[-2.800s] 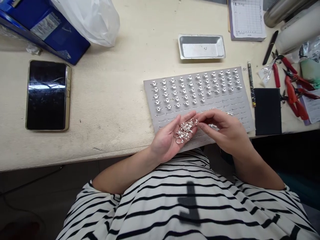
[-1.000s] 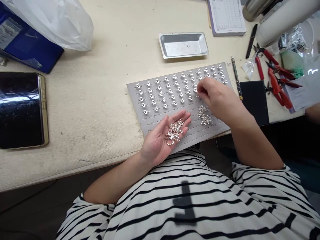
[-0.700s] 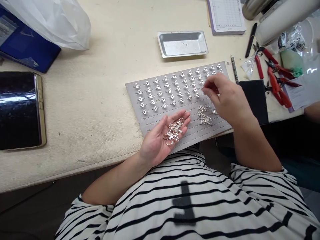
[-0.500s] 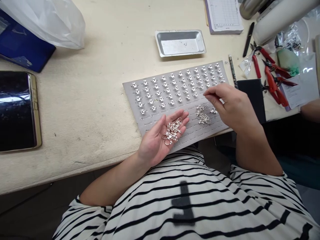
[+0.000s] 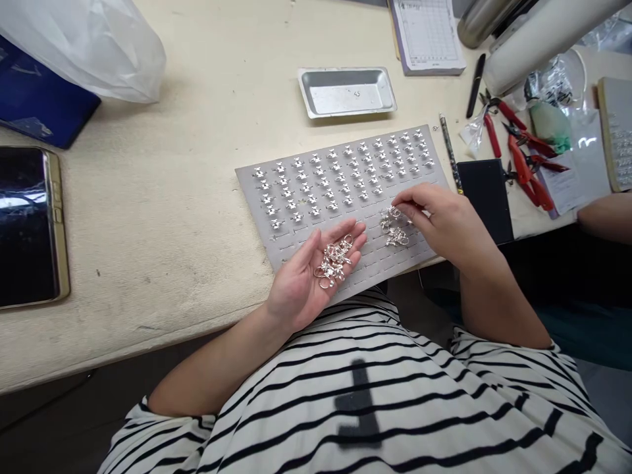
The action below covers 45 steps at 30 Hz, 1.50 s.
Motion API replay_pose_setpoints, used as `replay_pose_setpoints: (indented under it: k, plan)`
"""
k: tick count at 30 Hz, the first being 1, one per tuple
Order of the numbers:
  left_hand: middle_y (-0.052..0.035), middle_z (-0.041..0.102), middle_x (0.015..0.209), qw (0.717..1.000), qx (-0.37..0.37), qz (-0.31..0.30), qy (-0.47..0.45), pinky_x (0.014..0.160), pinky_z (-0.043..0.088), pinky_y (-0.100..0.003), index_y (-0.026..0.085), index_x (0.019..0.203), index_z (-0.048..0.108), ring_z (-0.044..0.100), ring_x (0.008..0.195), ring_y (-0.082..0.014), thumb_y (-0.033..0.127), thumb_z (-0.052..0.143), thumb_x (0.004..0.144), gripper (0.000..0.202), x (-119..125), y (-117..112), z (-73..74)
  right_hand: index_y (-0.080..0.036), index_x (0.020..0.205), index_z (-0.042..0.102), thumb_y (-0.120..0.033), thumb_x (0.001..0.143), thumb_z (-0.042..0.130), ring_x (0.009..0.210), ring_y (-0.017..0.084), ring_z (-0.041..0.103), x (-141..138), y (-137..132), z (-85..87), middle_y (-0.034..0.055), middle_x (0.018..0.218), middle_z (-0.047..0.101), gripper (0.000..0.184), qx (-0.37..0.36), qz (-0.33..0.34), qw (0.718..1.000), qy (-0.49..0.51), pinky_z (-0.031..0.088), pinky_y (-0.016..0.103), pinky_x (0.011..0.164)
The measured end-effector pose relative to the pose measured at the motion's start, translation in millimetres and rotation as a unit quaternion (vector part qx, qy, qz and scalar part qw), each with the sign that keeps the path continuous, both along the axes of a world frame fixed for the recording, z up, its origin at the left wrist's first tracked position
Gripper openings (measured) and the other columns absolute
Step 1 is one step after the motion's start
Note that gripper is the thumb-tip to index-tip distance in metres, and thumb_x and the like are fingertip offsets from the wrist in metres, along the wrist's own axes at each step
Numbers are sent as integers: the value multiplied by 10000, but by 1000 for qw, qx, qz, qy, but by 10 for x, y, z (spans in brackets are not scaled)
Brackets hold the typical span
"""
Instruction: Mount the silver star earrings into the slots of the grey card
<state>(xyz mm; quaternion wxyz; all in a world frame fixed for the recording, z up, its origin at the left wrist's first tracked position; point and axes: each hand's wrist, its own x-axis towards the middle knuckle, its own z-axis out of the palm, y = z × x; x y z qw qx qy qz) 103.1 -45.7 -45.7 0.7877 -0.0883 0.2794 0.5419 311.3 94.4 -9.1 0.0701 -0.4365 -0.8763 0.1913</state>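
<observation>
My left hand [image 5: 299,283] lies palm up and cupped, holding a tangled heap of silver ring-shaped jewellery clasps [image 5: 333,262]. My right hand [image 5: 444,224] hovers over the grey slotted display board [image 5: 291,240], its pinched fingertips at a smaller heap of silver clasps [image 5: 395,226]. I cannot tell whether those fingertips grip a piece. Neat rows of silver pieces [image 5: 336,178] stand in the board's upper slots, and the lower slots near my hands are mostly bare.
A metal tray [image 5: 346,91] stands beyond the board. To the right lie a slim pen [image 5: 449,151], a black pad [image 5: 486,201] and red-handled snips [image 5: 526,158]. A dark tablet [image 5: 27,227] lies at left. Another person's forearm [image 5: 605,217] enters at right.
My right hand has come down from the rows to the small heap on the board. The view has drifted, so the board sits further left. My left hand stays cupped.
</observation>
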Motion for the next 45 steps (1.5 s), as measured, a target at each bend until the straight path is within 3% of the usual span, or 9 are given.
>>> replay_pose_setpoints:
  k: [12, 16, 20, 26, 34, 40, 45]
  plan:
    - [-120, 676, 1474, 1000, -8, 0, 13, 1234, 455, -330, 122, 1271, 747, 593, 1429, -242, 397, 437, 1104, 448, -3, 12, 37, -288, 1013, 687, -334, 973, 632, 766, 208, 668, 160, 180, -78, 26, 875, 738, 83, -39, -115, 992, 38, 536, 387, 729]
    - [-123, 675, 1474, 1000, -9, 1, 15, 1238, 454, -332, 118, 1267, 748, 584, 1440, -247, 392, 436, 1103, 447, 0, 15, 34, -276, 1094, 666, -271, 985, 596, 801, 233, 690, 187, 184, -63, 30, 858, 739, 129, 6, -158, 987, -5, 522, 421, 780]
    - [-120, 676, 1473, 1000, -3, -1, 18, 1244, 448, -336, 120, 1272, 747, 580, 1445, -246, 396, 437, 1104, 448, 3, 11, 28, -269, 1039, 683, -312, 1010, 563, 876, 250, 686, 161, 104, -20, 61, 954, 740, 131, 57, -121, 991, -1, 532, 427, 805]
    - [-85, 700, 1449, 1000, 6, -5, 24, 1247, 445, -328, 147, 1264, 756, 614, 1410, -225, 404, 426, 1109, 446, -2, 2, 18, -266, 1018, 716, -348, 998, 605, 892, 244, 682, 126, 81, -49, 73, 1037, 734, 140, 59, -63, 996, -3, 557, 429, 840]
    - [-83, 714, 1429, 1000, 8, -3, 26, 1167, 519, -280, 145, 1243, 765, 654, 1360, -207, 401, 418, 1112, 451, 2, 7, 13, -284, 974, 703, -378, 981, 631, 762, 215, 660, 248, 87, -60, 39, 879, 740, 119, 15, -124, 992, 27, 543, 393, 733]
    - [-86, 710, 1435, 1000, 11, -3, 28, 1108, 559, -255, 145, 1258, 761, 658, 1354, -203, 406, 425, 1109, 452, 2, 0, 16, -274, 988, 727, -395, 960, 668, 851, 227, 719, 320, 102, -83, 42, 969, 763, 137, -49, -131, 984, 112, 597, 419, 794]
    - [-87, 705, 1442, 999, 13, -3, 32, 1148, 533, -274, 148, 1250, 765, 643, 1374, -210, 413, 429, 1106, 451, 2, -3, 9, -273, 952, 731, -374, 929, 705, 865, 236, 719, 330, 107, -75, 47, 968, 769, 107, -39, -132, 988, 75, 608, 429, 822]
